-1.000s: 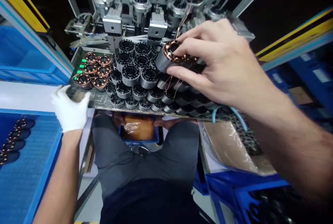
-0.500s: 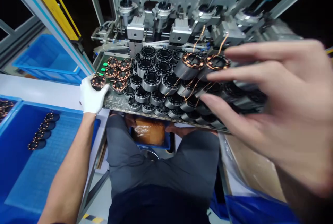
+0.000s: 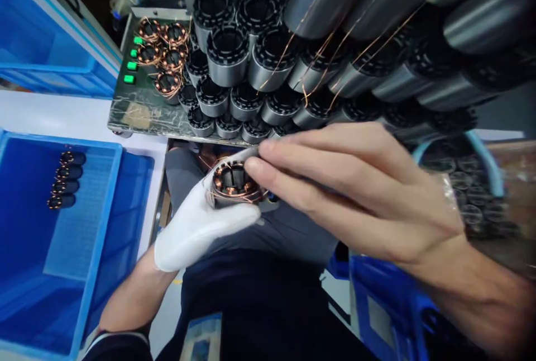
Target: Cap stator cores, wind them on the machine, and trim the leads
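The wound stator (image 3: pixel 230 189) is near the centre of the frame, just below the front edge of the metal tray (image 3: pixel 167 120), with its ring of copper coils facing up toward the wearer. Its axis appears close to upright; any slight tilt cannot be judged. The gloved left hand (image 3: pixel 188 227) grips it from the lower left, thumb along the near side, and so is the nearer hand. The bare right hand (image 3: pixel 355 188) reaches in from the right, fingers stretched out together and tips at the stator's right rim; its thumb is hidden, so whether it pinches anything cannot be told. Stacked cores (image 3: pixel 227 59) crowd the side above, the blue bin (image 3: pixel 113 182) stands well apart at left, and the wider gap lies below, over the lap (image 3: pixel 293 232).
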`<state>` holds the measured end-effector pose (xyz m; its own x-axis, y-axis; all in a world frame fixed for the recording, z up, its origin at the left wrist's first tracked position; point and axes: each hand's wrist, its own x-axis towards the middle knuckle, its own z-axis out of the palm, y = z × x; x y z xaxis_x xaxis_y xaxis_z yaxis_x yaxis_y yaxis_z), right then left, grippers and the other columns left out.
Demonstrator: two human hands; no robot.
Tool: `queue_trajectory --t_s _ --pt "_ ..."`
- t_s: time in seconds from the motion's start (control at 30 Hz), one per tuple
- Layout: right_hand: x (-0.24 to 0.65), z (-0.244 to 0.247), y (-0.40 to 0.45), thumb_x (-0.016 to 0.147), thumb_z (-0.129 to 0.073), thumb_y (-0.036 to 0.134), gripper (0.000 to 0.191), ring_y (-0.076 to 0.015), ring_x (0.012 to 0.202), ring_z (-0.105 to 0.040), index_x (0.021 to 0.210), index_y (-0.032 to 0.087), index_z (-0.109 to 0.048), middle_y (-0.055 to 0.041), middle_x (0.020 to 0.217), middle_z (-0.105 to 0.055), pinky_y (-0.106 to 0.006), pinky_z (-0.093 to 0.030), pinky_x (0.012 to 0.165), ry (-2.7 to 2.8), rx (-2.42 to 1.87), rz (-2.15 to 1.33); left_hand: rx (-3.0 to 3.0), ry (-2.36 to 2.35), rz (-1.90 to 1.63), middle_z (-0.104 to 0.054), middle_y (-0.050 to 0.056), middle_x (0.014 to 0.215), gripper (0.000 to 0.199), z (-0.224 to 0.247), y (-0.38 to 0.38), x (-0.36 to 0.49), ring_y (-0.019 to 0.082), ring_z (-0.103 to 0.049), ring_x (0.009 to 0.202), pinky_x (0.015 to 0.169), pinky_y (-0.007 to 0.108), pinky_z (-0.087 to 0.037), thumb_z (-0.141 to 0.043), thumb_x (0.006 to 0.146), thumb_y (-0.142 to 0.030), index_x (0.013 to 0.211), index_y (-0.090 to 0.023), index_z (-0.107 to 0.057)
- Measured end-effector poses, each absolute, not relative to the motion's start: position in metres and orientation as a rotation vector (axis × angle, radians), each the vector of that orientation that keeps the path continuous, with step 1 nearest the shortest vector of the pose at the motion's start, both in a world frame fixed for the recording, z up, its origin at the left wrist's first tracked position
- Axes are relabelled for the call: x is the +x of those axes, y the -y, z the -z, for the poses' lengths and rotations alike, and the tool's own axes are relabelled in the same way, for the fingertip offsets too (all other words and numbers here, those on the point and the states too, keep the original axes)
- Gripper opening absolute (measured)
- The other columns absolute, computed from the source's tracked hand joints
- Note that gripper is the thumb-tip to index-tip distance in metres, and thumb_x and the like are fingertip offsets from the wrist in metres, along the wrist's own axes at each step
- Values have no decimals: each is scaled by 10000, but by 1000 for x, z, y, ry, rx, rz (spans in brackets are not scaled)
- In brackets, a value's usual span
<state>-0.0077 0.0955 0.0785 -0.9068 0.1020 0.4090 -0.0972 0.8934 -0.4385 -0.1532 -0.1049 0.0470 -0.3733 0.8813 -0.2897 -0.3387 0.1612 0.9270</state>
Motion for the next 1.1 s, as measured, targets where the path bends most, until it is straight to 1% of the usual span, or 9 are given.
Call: queue_trajectory --t_s 0.17,0.27,0.37,0.53,0.67,0.73,0.9,1.0,1.1 --pt "14 -81 -102 1110 -776 157 229 -259 965 -852 1264 302 -863 -53 1169 -890 -419 -689 819 2623 231 -764 532 -1446 -1523 -859 51 1139 454 -37 98 -150 295 -838 1086 1019 443 -692 -1042 811 -325 1149 -230 -754" --pt "16 -64 -75 1171 -718 285 111 -155 697 -782 1085 293 -787 -33 1098 -851 -313 -654 616 2172 67 -1710 621 -1516 -1639 -808 39 1155 575 -26 92 -139 267 -793 1095 1062 425 -658 -1116 701 -305 1111 -260 -716" --pt "12 -40 -36 1218 -631 371 203 -54 403 -490 1040 298 -696 27 951 -750 -230 -389 345 1491 -127 -2238 465 -1185 -1803 -738 0 1013 598 -19 84 -117 184 -724 861 846 331 -646 -1081 756 -455 1152 -297 -661" --pt "30 -5 -16 1169 -671 256 101 -192 704 -751 1108 255 -751 -41 873 -782 -312 -616 649 1888 17 -1706 150 -1071 -1915 -515 -34 916 437 -14 69 -106 76 -223 528 441 276 -261 -835 941 -638 1108 -298 -616" --pt "48 -4 -36 1179 -686 429 233 -141 634 -624 1072 237 -765 5 803 -694 -278 -489 584 1863 -382 -1867 720 -1624 -1869 -618 34 1093 615 3 65 -134 193 -615 871 800 366 -578 -1068 727 -585 1079 -285 -663" --pt "49 -11 -44 1153 -738 520 326 -120 604 -547 1003 231 -741 25 772 -657 -273 -428 565 1889 -561 -2010 1134 -1733 -1756 -652 57 1164 684 11 66 -143 284 -685 1124 989 436 -597 -1141 651 -457 1139 -282 -694" --pt "45 -9 -40 1242 -572 420 519 -117 588 -492 760 231 -533 54 632 -533 -281 -412 620 1716 -558 -2239 1232 -1569 -1664 -741 79 1316 644 8 75 -130 270 -736 1229 1082 413 -613 -1063 836 -359 1367 -287 -706" --pt "46 -1 -30 1240 -556 422 513 -120 576 -490 763 233 -540 53 646 -529 -296 -414 608 1698 -498 -2283 552 -1178 -1622 -764 97 1236 581 0 80 -114 189 -728 903 771 305 -613 -959 937 -529 1394 -267 -713" --pt "48 -4 -31 1218 -604 390 496 -128 630 -499 752 226 -557 40 677 -535 -311 -397 628 1866 -415 -2209 123 -856 -1605 -698 47 995 611 -3 77 -103 92 -526 619 489 207 -377 -995 836 -573 1274 -249 -718"
